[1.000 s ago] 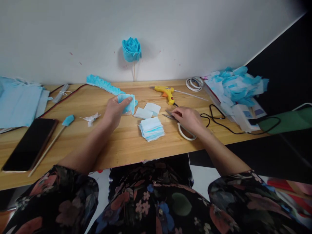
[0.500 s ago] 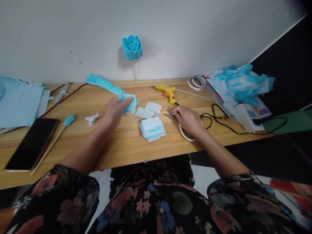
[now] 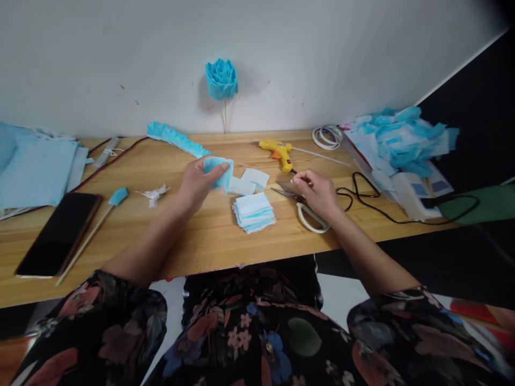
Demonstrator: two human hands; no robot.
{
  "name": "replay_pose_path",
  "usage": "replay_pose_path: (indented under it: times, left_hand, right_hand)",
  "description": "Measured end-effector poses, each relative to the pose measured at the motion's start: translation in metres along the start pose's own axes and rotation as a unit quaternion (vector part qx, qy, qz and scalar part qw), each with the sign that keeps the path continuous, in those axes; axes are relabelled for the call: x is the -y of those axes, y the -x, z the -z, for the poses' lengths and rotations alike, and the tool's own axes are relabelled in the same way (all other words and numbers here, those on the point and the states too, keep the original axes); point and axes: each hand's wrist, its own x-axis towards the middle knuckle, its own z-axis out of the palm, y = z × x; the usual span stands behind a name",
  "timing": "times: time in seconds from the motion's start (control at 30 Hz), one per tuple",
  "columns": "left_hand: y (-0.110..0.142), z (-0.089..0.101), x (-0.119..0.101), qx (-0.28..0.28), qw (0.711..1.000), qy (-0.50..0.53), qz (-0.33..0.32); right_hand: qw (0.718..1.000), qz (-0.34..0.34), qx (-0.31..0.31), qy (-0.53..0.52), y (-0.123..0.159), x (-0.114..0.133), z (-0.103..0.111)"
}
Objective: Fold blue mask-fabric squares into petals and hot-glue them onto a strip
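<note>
My left hand (image 3: 197, 185) pinches a folded light-blue fabric piece (image 3: 220, 170) just above the wooden table (image 3: 193, 236). My right hand (image 3: 317, 192) rests over a pair of scissors (image 3: 306, 206) with white handles, its fingers curled at the blades near the pivot. Between my hands lies a stack of cut blue and white squares (image 3: 254, 212), with two loose white squares (image 3: 249, 181) behind it.
A yellow glue gun (image 3: 277, 151) with a black cord (image 3: 370, 201) lies behind my right hand. A blue paper rose (image 3: 221, 79) stands at the wall, scraps (image 3: 398, 142) pile up at the right, and a phone (image 3: 60, 233), stick (image 3: 94, 230) and blue sheets (image 3: 36, 171) lie left.
My left hand has lifted the blue piece slightly and moved it right. My right hand has shifted up off the scissors' handles towards the blades.
</note>
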Motion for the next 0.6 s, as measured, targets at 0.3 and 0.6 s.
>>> replay_pose_path:
  times: [0.3,0.6]
  left_hand:
    - [0.062,-0.012,-0.062,0.323,0.903,-0.176,-0.22]
    - [0.105,0.052,-0.05,0.273,0.908,-0.241,-0.206]
  right_hand:
    - [0.987,0.099,0.094,-0.083,-0.054,0.087,-0.008]
    - [0.913,0.268,0.3,-0.067,-0.073,0.201,-0.1]
